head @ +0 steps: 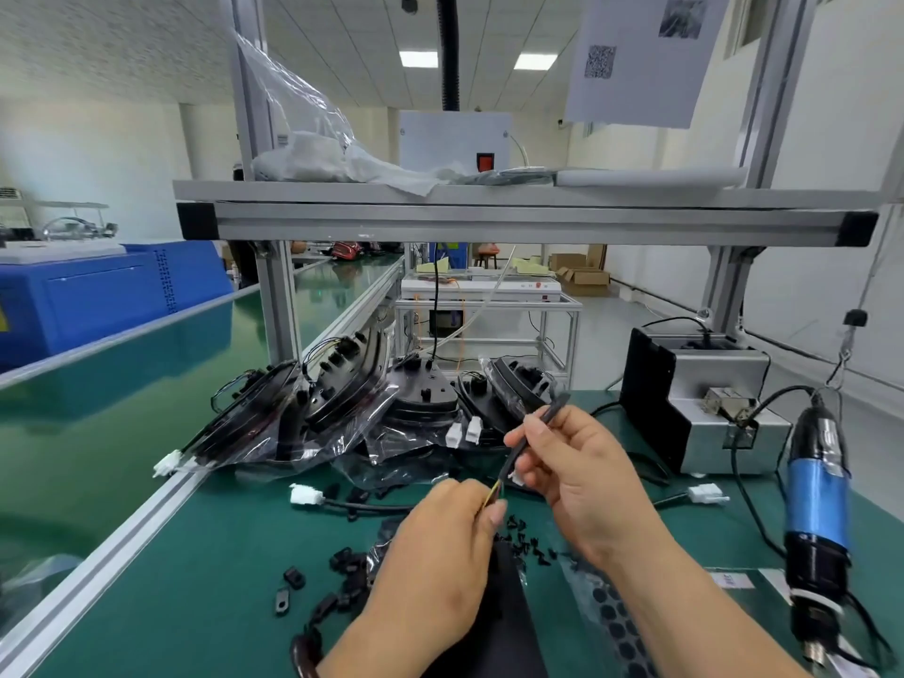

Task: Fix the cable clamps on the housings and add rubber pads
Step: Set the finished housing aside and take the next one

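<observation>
Head view is showing both hands meeting above the green bench (205, 579). The right hand (582, 472) is pinching a black sleeved cable (550, 407) in curled fingers, and the left hand (440, 555) is gripping its coloured wire end. Loose cable clamps (342, 565) are lying at 8 o'clock from the hands, housings (342, 393) are sitting stacked at 11 o'clock, and the rubber pads (611, 619) are lying at 5 o'clock. I am judging that the cable wants holding taut and straight, with the clamp closing around the sleeve, not the bare wires.
</observation>
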`<action>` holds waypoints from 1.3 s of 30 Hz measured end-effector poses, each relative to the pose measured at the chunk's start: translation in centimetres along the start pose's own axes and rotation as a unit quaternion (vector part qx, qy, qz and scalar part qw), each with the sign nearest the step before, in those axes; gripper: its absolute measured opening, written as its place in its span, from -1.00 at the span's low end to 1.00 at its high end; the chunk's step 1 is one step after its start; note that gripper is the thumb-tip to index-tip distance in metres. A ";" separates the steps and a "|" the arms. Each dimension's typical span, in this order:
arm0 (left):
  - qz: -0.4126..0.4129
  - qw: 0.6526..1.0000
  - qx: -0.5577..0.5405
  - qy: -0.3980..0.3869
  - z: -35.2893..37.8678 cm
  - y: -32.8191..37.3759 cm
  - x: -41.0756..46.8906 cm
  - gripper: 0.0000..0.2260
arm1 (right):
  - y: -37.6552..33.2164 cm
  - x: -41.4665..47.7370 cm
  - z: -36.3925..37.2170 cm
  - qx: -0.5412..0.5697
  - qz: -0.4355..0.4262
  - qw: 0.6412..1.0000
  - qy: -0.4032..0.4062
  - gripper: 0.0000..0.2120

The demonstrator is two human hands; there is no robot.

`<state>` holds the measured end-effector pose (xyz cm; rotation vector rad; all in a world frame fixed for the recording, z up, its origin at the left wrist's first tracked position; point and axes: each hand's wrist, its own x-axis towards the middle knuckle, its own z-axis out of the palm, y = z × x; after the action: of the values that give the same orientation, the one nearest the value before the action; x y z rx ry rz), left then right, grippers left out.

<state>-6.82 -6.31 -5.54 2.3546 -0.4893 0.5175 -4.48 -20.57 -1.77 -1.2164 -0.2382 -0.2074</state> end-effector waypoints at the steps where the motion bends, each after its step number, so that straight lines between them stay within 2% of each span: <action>1: -0.003 1.000 0.001 0.016 0.0 0.0 0.0 -0.72 | 0.2 -0.2 0.2 0.009 -0.006 1.000 0.005 -0.91; 4: -0.011 0.999 -0.013 0.031 0.2 -0.2 0.0 -0.75 | 0.5 -0.8 0.7 0.004 -0.024 1.000 -0.006 -0.94; 9: -0.014 0.999 -0.017 0.028 0.3 -0.4 -0.1 -0.76 | 0.1 -1.5 1.2 -0.107 -0.068 0.992 -0.024 -0.90; 14: -0.012 1.000 0.001 0.023 0.2 -0.4 0.0 -0.73 | 0.3 -1.5 1.6 -0.169 -0.054 0.984 -0.026 -0.92; 16: -0.016 1.000 -0.018 0.004 -0.3 -0.3 0.0 -0.78 | 0.4 -1.4 1.4 -0.180 -0.041 0.983 -0.013 -0.93; 18: -0.025 0.996 -0.084 -0.025 -0.8 0.0 0.1 -0.92 | 0.1 -1.2 1.1 -0.172 -0.014 0.985 -0.017 -0.91; 20: -0.037 0.987 -0.154 -0.035 -1.4 0.4 0.4 -0.90 | -0.7 -0.8 0.9 -0.129 0.042 0.990 -0.040 -0.90; 22: -0.034 0.987 -0.154 -0.026 -1.6 0.6 0.6 -0.79 | -1.9 0.4 0.2 -0.008 0.121 0.993 -0.012 -0.91; 23: -0.035 0.989 -0.144 -0.027 -1.7 0.6 0.5 -0.76 | -2.5 1.3 -0.4 0.088 0.163 0.982 0.031 -0.88; 25: -0.037 0.989 -0.134 -0.041 -1.8 0.3 0.4 -0.74 | -3.6 3.4 -1.8 0.251 0.226 0.933 0.125 -0.84; 27: -0.051 0.983 -0.166 -0.060 -2.0 -0.4 0.4 -0.74 | -4.1 5.1 -3.0 0.297 0.257 0.903 0.176 -0.78; 29: -0.087 0.964 -0.239 -0.074 -2.2 -0.8 0.4 -0.72 | -3.6 6.1 -3.9 0.260 0.282 0.905 0.186 -0.69; 32: -0.142 0.917 -0.359 -0.099 -2.4 -0.8 0.4 -0.66 | -2.5 6.0 -4.1 0.156 0.304 0.930 0.135 -0.67; 34: -0.144 0.902 -0.391 -0.113 -2.6 -0.4 0.7 -0.69 | -2.1 5.4 -3.9 0.128 0.295 0.943 0.087 -0.72; 36: -0.104 0.915 -0.370 -0.120 -2.9 0.2 0.9 -0.78 | -2.4 4.7 -3.6 0.161 0.263 0.950 0.048 -0.74; 39: -0.024 0.940 -0.312 -0.132 -3.2 0.8 1.0 -0.71 | -4.4 3.6 -3.4 0.196 0.192 0.961 -0.016 -0.74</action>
<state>-7.08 -4.94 -2.36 1.8137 -0.6098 0.0017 -2.06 -25.34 2.17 -0.8488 -0.0624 0.1927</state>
